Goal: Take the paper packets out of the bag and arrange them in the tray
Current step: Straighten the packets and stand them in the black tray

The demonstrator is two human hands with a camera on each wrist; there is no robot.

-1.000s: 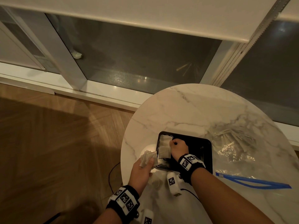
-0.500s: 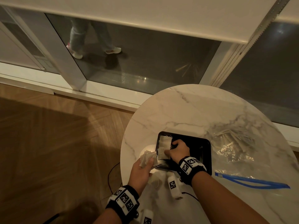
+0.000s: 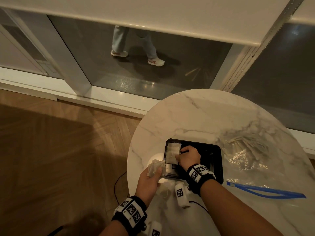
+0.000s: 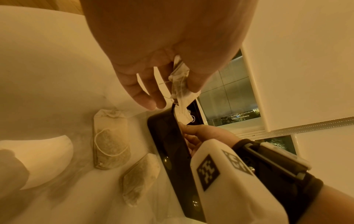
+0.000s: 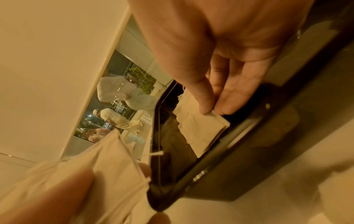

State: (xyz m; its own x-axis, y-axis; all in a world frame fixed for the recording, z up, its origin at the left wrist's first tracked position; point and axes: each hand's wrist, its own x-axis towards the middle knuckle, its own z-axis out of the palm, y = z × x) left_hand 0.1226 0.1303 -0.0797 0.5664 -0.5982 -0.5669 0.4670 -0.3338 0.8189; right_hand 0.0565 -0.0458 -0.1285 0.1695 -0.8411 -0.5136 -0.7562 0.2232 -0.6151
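Head view, near to far. At lower centre of the frame the left hand [image 3: 150,179] grips a small bunch of paper packets [image 3: 156,168], thumb on top, just outside the near-left corner of the black tray [image 3: 216,160]. Two loose packets [image 4: 111,141] lie on the marble table [image 3: 196,116] below that hand. Just beyond, the right hand [image 3: 188,156] reaches into the tray from the right, thumb and fingers pinching the near edge of a laid packet [image 5: 203,127]. The laid packets [image 3: 172,153] run lengthwise along the tray's left wall, away from the viewer. At centre right lies the clear bag [image 3: 252,150], nearer the right hand.
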